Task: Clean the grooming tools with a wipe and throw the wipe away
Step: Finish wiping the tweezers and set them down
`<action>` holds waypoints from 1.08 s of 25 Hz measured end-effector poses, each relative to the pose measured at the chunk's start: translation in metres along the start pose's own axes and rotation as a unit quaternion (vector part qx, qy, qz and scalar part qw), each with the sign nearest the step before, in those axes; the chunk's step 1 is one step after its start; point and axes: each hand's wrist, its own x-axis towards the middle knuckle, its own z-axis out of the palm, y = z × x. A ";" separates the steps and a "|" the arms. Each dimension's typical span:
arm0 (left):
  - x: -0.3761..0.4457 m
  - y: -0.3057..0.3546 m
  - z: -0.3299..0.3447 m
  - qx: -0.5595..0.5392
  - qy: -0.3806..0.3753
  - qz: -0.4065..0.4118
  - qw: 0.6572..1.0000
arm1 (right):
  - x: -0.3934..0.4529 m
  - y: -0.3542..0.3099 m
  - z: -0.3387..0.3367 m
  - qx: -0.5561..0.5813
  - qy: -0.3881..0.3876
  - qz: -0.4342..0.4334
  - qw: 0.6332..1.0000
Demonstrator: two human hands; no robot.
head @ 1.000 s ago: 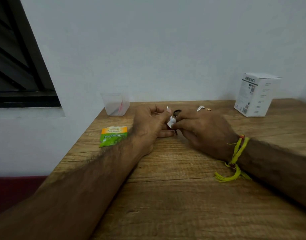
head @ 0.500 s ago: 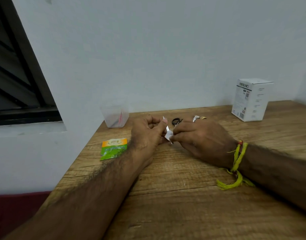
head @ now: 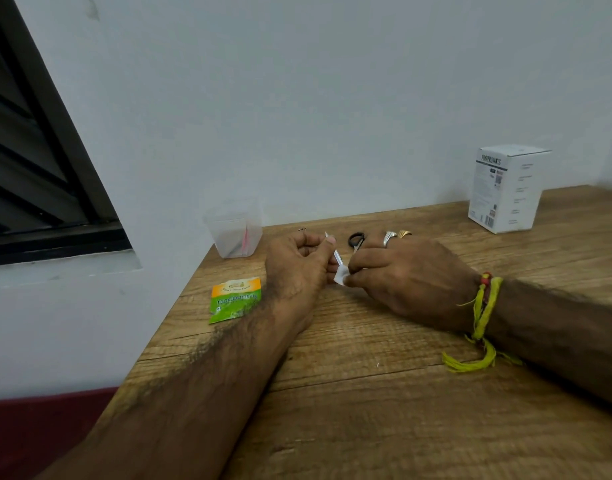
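My left hand (head: 299, 263) pinches a thin silvery grooming tool (head: 334, 251) that points up and away from me. My right hand (head: 406, 273) pinches a small white wipe (head: 341, 274) round the tool's lower end. Both hands rest on the wooden table (head: 367, 393). Small black-handled scissors (head: 356, 240) lie just beyond my right fingers. Another small metal tool (head: 302, 230) lies near the wall, mostly hidden behind my left hand.
A clear plastic cup (head: 234, 228) with a pink stick in it stands at the table's back left. A green and orange sachet (head: 235, 298) lies left of my left wrist. A white carton (head: 505, 188) stands back right. The wall runs along the far edge.
The view has tilted so the hands sit lower in frame. The tool now sticks out further above my left thumb, and the wipe sits lower on it.
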 end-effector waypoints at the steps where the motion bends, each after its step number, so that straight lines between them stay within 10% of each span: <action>1: -0.001 0.000 0.000 0.001 0.001 0.000 1.000 | 0.000 0.000 0.000 0.008 -0.004 0.004 1.000; 8: -0.001 0.003 -0.003 -0.041 0.015 -0.028 0.999 | -0.001 0.000 -0.004 0.040 -0.003 0.003 0.999; 14: 0.000 0.003 0.001 -0.047 0.019 0.018 0.999 | -0.005 0.012 0.008 0.134 0.174 0.173 0.960; 27: -0.007 0.010 -0.002 0.086 0.004 0.052 0.995 | 0.045 0.018 0.036 0.105 0.153 0.398 0.898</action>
